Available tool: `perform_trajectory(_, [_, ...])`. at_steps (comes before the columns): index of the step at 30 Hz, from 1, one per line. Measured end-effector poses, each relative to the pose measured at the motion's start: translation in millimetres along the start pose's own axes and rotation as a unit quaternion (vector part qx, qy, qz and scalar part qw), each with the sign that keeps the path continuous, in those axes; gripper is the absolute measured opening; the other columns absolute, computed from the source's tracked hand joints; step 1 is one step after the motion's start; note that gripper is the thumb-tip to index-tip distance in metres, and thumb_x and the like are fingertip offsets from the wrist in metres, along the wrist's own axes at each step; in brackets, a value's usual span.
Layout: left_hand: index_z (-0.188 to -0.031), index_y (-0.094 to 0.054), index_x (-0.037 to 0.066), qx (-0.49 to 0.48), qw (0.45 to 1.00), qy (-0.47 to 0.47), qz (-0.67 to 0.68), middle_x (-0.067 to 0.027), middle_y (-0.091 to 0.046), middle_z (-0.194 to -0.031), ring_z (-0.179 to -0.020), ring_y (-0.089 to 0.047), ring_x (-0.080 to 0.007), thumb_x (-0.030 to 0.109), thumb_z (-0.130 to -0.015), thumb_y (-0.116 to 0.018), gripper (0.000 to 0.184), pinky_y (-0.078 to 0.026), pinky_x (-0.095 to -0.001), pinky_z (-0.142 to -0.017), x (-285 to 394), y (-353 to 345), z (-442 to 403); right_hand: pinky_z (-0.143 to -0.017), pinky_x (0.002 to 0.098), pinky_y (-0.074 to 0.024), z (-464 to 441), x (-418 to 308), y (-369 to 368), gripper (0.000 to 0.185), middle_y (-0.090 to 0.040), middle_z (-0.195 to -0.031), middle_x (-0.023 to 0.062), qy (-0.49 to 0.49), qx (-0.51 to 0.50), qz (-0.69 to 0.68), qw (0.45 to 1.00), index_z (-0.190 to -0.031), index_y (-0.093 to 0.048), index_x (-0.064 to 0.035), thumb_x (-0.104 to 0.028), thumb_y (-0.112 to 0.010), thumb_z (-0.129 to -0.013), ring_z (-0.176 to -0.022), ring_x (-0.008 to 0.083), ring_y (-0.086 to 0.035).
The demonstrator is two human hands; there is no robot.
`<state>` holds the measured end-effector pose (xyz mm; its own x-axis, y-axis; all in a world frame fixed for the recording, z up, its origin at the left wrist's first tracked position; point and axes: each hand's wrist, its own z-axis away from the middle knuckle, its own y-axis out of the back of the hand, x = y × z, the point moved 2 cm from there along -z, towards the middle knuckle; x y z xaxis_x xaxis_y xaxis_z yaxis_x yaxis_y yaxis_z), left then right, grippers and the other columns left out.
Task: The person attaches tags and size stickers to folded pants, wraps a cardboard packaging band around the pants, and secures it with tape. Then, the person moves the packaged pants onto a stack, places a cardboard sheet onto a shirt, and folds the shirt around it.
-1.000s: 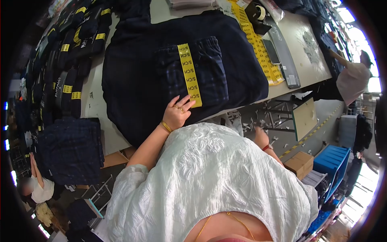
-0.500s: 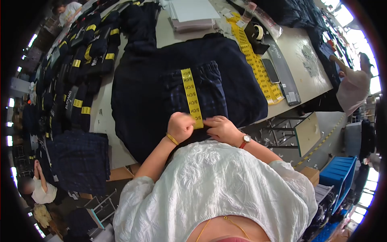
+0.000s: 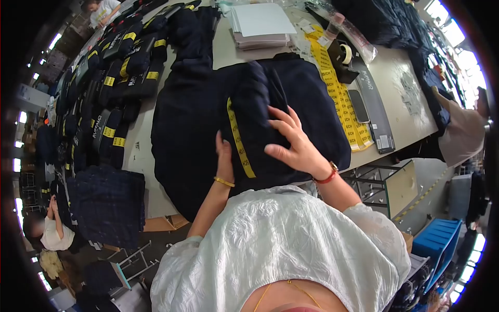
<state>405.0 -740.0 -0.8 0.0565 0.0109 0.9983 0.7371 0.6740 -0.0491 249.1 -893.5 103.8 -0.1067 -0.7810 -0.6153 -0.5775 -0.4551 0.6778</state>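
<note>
A folded navy garment (image 3: pixel 254 112) lies on a larger dark cloth (image 3: pixel 179 135) in front of me, with a yellow size strip (image 3: pixel 239 140) along its left side. The strip shows narrow, as if seen partly edge-on. My right hand (image 3: pixel 292 139) is over the garment's right side, fingers spread and thumb apart; the fingertips are at the fabric. Beside the garment's lower left, my left hand (image 3: pixel 224 158) is held on edge with its fingers stretched out. Whether its palm touches the garment I cannot tell.
Packed dark garments (image 3: pixel 112 112) with yellow strips fill the left. Folded plaid fabric (image 3: pixel 107 205) is stacked nearer me. Along the back and right are a paper stack (image 3: pixel 262 23), yellow label strips (image 3: pixel 332 86), a tape dispenser (image 3: pixel 343 61) and a phone (image 3: pixel 358 106). Other people are around.
Both hands were together at the strip's lower end; now they are apart, the right one farther up and right. The garment has been turned, and its yellow strip looks narrower and farther left.
</note>
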Motion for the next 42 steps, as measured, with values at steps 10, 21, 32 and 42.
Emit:
perform_trajectory(10, [-0.143,-0.031,0.006,-0.031,0.962,0.121,0.244,-0.0177,-0.048,-0.134,-0.122,-0.048,-0.0307,0.047,-0.094,-0.046,0.066,-0.040,-0.0406,-0.101,-36.9,25.5,-8.1,-0.094,0.0335,-0.0399,14.6,104.7,-26.1,0.040,-0.049,-0.134,0.0130,-0.331,0.010,-0.213,0.919,-0.119,-0.057,-0.0030,-0.029,-0.063,-0.089,-0.115,0.0221,-0.049])
perform_trajectory(21, [-0.139,-0.035,0.004,0.071,0.977,0.043,-0.196,-0.0217,-0.048,-0.128,-0.114,-0.050,-0.0318,0.026,-0.087,-0.064,0.063,-0.040,-0.0422,-0.098,-34.9,13.2,17.3,-0.084,0.0286,-0.0464,58.0,132.0,-80.8,0.048,-0.056,-0.121,0.0141,-0.373,0.105,-0.247,0.888,-0.131,-0.044,-0.0006,-0.020,-0.060,-0.090,-0.099,0.0218,-0.057])
perform_trajectory(32, [-0.106,-0.066,0.001,-0.020,0.904,-0.169,-0.393,-0.0080,-0.067,-0.093,-0.085,-0.064,-0.0218,0.004,-0.080,-0.064,0.026,-0.049,-0.0303,-0.080,15.9,-24.0,-80.8,-0.069,0.0255,-0.0477,-17.1,85.2,-65.0,0.031,-0.063,-0.101,0.0161,-0.336,0.021,-0.252,0.907,-0.111,-0.058,0.0050,-0.009,-0.062,-0.084,-0.080,0.0203,-0.060])
perform_trajectory(42, [-0.111,-0.061,-0.006,-0.012,0.975,0.216,-0.041,-0.0125,-0.066,-0.098,-0.080,-0.064,-0.0152,-0.001,-0.089,-0.054,0.024,-0.054,-0.0225,-0.075,-15.0,-22.1,-102.8,-0.047,0.0214,-0.0387,-44.6,101.9,-94.1,0.013,-0.062,-0.075,0.0111,-0.517,-0.093,-0.314,0.791,-0.086,-0.065,0.0049,-0.007,-0.062,-0.080,-0.056,0.0165,-0.057])
